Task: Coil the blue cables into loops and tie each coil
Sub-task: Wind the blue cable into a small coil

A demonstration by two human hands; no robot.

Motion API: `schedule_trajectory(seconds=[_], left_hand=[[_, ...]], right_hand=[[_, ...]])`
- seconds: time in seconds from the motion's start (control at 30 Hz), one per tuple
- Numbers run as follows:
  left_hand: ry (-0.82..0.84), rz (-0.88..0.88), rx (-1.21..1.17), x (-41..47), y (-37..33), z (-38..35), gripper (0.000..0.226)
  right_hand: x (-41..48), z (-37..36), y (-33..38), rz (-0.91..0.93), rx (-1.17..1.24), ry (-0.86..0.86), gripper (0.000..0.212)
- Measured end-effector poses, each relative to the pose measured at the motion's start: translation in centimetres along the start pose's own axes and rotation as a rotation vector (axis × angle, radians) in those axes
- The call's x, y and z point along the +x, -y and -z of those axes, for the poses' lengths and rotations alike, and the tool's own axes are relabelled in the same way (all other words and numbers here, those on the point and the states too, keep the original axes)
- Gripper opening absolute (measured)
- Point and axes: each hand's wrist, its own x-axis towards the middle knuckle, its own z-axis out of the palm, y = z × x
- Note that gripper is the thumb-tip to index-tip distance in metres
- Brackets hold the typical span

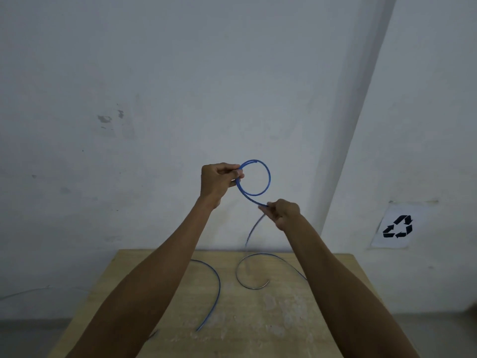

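Head camera looked forward and down along two bare forearms raised in front of a pale wall (pixel 154 99). The left hand (pixel 219 180) was held up at the middle of the view, its fingers (pixel 233 174) curled and pinching a blue cable (pixel 268 177) at the point where the strand crossed itself to form one round loop. The loop stood upright in the air to the right of that hand, well above the bench (pixel 258 319). From the bottom of the loop the cable ran down and to the right into the right hand (pixel 282 214), which was lower and just beside the loop, its fingers (pixel 265 208) closed around the strand. Below the right hand a blurred length of cable hung down toward the far edge of the bench. On the light wooden bench lay a second blue cable (pixel 218 288), a long open curve running from beside the left forearm toward the near side. To its right lay a hooked blue strand (pixel 238 272), curling round and passing behind the right forearm; whether it joined the held cable could not be told. On the wall at the right hung a white paper recycling sign (pixel 397 226) with three black arrows.
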Motion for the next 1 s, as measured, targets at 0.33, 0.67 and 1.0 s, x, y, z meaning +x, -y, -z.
schedule_trajectory(seconds=[0.33, 0.67, 1.0], left_hand=[[0.154, 0.048, 0.174, -0.1, 0.6, 3.9, 0.020], [0.266, 0.003, 0.217, -0.1, 0.0, 4.7, 0.021], [0.328, -0.040, 0.291, 0.2, -0.4, 4.3, 0.021]], right_hand=[[-3.2, -0.3, 2.4, 0.392, -0.505, 0.241, 0.039], [-2.8, -0.2, 2.5, 0.593, -0.546, 0.309, 0.021], [-2.8, -0.3, 3.6, 0.505, -0.394, 0.455, 0.025]])
